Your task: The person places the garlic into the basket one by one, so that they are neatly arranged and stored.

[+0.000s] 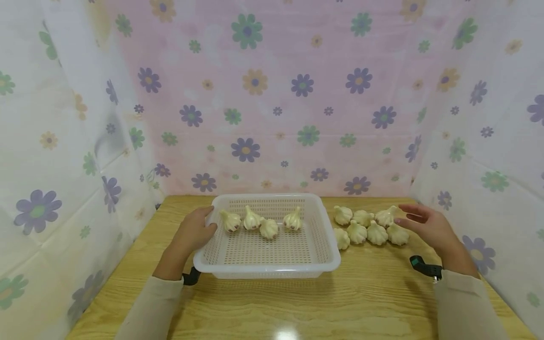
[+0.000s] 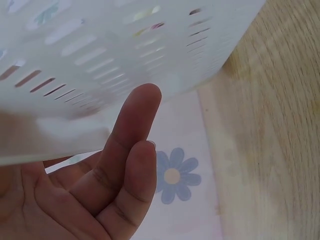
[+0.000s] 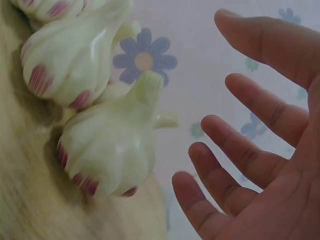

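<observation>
Beige sleeves (image 1: 148,307) stretch forward, nearest to me. I see the left hand (image 1: 191,233) gripping the white basket (image 1: 267,268) by its left rim, with four garlic bulbs (image 1: 269,229) inside. The right hand (image 1: 431,229) has its fingers spread apart, palm toward the loose bulbs (image 1: 377,233) on the table (image 1: 340,307), which lie just left of it.

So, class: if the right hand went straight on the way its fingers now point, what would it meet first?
Probably the garlic bulb at the right end of the back row, though depth is unclear: the hand might brush the end front-row bulb first.
</observation>
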Demonstrator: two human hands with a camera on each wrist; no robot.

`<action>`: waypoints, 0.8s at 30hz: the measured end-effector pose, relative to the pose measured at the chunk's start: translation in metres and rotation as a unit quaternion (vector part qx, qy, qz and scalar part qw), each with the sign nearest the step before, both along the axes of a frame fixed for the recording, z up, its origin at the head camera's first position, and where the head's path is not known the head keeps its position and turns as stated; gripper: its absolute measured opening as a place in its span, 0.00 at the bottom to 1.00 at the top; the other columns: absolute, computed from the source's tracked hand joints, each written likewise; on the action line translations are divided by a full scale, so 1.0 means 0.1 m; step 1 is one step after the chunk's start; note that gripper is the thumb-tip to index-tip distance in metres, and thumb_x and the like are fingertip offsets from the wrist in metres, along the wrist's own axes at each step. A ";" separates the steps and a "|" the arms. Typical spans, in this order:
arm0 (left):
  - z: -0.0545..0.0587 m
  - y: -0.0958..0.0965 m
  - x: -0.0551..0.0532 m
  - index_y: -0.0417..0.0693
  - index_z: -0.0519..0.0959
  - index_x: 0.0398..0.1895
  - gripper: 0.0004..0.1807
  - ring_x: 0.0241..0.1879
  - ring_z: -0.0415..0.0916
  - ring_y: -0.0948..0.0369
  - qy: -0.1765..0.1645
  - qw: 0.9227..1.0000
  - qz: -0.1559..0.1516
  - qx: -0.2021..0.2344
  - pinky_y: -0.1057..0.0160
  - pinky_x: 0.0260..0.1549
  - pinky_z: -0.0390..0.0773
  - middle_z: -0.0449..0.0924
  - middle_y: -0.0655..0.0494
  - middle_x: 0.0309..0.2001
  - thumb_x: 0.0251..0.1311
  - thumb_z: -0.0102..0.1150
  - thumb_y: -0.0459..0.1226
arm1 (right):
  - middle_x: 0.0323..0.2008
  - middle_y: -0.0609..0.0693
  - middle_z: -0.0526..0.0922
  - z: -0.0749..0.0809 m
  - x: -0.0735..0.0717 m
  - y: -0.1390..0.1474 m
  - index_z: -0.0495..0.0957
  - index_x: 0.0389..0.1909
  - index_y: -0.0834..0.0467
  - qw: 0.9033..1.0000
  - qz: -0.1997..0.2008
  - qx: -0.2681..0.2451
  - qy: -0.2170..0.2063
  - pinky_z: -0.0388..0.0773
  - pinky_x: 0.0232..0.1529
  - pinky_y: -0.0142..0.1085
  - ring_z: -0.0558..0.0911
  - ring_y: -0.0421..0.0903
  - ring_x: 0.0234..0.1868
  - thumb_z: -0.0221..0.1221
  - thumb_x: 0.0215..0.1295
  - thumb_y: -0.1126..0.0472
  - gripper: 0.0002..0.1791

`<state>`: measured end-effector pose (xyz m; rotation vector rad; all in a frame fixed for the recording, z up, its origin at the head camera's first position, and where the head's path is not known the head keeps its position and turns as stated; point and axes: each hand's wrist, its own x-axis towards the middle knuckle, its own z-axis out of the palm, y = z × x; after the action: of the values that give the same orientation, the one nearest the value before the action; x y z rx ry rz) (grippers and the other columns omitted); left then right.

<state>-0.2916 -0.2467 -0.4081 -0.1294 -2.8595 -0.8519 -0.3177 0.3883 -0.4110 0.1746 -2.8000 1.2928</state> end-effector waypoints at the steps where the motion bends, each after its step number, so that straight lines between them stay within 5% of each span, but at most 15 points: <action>1: 0.00 0.00 0.00 0.36 0.66 0.76 0.34 0.70 0.67 0.35 0.000 1.000 0.001 -0.001 0.35 0.64 0.73 0.66 0.33 0.74 0.68 0.53 0.39 | 0.77 0.67 0.60 -0.04 -0.02 0.02 0.62 0.79 0.58 1.000 0.002 0.001 -0.005 0.71 0.62 0.65 0.64 0.71 0.73 0.61 0.70 0.38 0.45; 5: -0.01 0.00 0.01 0.37 0.65 0.76 0.34 0.70 0.68 0.36 -0.002 1.000 0.005 0.003 0.36 0.63 0.74 0.65 0.34 0.75 0.68 0.53 0.40 | 0.77 0.66 0.61 -0.19 -0.05 0.11 0.62 0.78 0.59 1.000 0.002 0.003 -0.012 0.81 0.56 0.42 0.65 0.70 0.73 0.63 0.69 0.38 0.45; 9: -0.03 -0.01 0.02 0.38 0.64 0.77 0.34 0.68 0.71 0.37 -0.007 1.000 0.008 0.014 0.37 0.59 0.77 0.65 0.36 0.75 0.69 0.53 0.40 | 0.78 0.67 0.59 -0.33 -0.05 0.18 0.61 0.79 0.57 1.000 0.008 -0.015 -0.016 0.75 0.44 0.21 0.65 0.70 0.73 0.63 0.69 0.40 0.45; 12: -0.03 -0.01 0.02 0.38 0.64 0.78 0.35 0.69 0.71 0.37 -0.007 1.000 0.009 0.013 0.37 0.59 0.78 0.65 0.36 0.75 0.69 0.52 0.40 | 0.78 0.68 0.57 -0.39 -0.06 0.21 0.59 0.80 0.57 0.999 0.017 -0.029 -0.025 0.76 0.44 0.20 0.64 0.70 0.73 0.64 0.70 0.41 0.46; 19: -0.04 0.01 0.02 0.38 0.64 0.78 0.35 0.68 0.71 0.38 -0.002 1.000 0.008 0.009 0.38 0.59 0.78 0.65 0.36 0.75 0.69 0.53 0.41 | 0.77 0.69 0.59 -0.44 -0.07 0.23 0.58 0.80 0.61 0.999 0.024 -0.013 -0.041 0.76 0.59 0.57 0.62 0.69 0.73 0.64 0.69 0.42 0.47; 24: -0.03 0.03 0.02 0.39 0.64 0.78 0.35 0.70 0.69 0.37 -0.002 1.000 0.009 0.006 0.36 0.60 0.76 0.65 0.35 0.75 0.70 0.53 0.41 | 0.76 0.69 0.60 -0.46 -0.07 0.25 0.58 0.79 0.61 0.999 0.020 -0.012 -0.047 0.79 0.51 0.36 0.63 0.68 0.72 0.64 0.69 0.41 0.47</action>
<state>-0.2897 -0.2440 -0.4109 -0.1013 -2.8537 -0.8661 -0.3247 0.4134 -0.4567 0.1735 -2.8720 1.3775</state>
